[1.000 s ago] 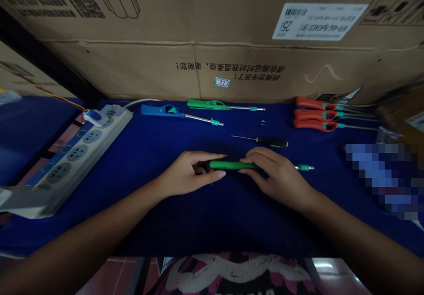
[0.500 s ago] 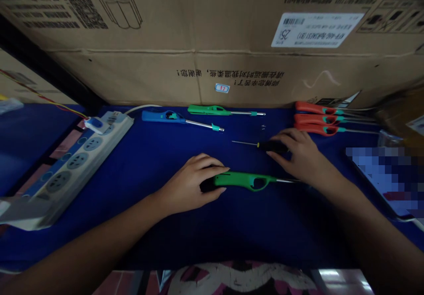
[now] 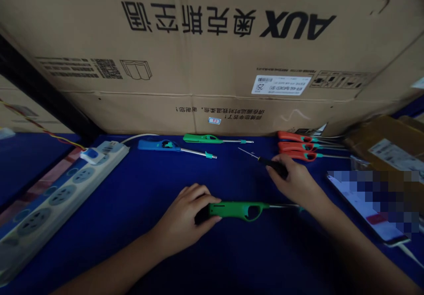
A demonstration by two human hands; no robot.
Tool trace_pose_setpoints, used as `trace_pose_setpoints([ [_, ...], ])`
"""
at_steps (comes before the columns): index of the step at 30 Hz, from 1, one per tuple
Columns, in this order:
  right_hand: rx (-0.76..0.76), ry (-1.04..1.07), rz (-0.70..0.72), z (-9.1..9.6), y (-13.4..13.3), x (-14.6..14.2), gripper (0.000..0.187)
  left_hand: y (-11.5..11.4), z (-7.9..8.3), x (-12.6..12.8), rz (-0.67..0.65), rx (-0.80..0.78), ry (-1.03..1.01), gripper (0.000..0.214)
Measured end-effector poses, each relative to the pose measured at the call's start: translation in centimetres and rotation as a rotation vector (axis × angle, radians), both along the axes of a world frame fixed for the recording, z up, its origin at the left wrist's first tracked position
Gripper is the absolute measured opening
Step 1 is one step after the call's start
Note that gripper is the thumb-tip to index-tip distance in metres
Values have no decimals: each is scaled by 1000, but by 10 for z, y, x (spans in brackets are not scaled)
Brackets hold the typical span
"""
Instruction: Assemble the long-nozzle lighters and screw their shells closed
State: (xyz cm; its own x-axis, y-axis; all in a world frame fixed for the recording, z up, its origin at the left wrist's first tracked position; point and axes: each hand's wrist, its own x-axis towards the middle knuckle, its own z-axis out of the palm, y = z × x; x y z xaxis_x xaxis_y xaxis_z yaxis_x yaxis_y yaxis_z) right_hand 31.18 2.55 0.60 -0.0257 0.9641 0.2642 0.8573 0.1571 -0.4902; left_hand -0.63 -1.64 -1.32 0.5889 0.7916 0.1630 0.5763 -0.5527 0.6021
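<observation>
Between the thumb and fingers of my left hand (image 3: 194, 217) is the handle end of a green gas lighter (image 3: 228, 209) lying on the blue table surface. Its metal tube points right, and its tip is partly hidden near my right wrist. My right hand (image 3: 294, 178) is closed around the black handle of a screwdriver (image 3: 270, 164), its thin shaft pointing up and to the left. A few tiny metal pieces (image 3: 252, 153), probably screws, lie beside the shaft; they are too small to make out well.
Along the back lie a blue lighter (image 3: 154, 145), another green lighter (image 3: 198, 139) and three red lighters (image 3: 294, 146). A power strip (image 3: 62, 193) with a plug stands left. At right are a phone (image 3: 364, 211) and a brown box (image 3: 380, 140). A large carton (image 3: 212, 65) walls the back.
The view has tilted up, showing more of the carton. My right hand has lifted the screwdriver from lying flat to a slant, its tip raised. My left hand keeps its hold on the green lighter.
</observation>
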Motion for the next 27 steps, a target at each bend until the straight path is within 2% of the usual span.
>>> trace_pose_setpoints([
  [3, 123, 21, -59, 18, -4, 5, 18, 5, -1, -2, -31, 5, -16, 25],
  [6, 206, 56, -52, 27, -8, 3, 18, 9, -1, -4, -37, 6, -11, 24],
  [14, 120, -60, -114, 20, -11, 2, 19, 11, 0, -4, -14, 15, -28, 24],
  [19, 129, -54, -125, 21, -9, 4, 17, 12, 0, -5, -22, 40, -52, 26],
  [24, 236, 252, -86, 32, -14, -1, 20, 12, 0, -2, -29, 41, -62, 28],
  [27, 208, 467, -39, 46, -26, -7, 18, 11, -2, 0, -46, 47, -70, 33],
])
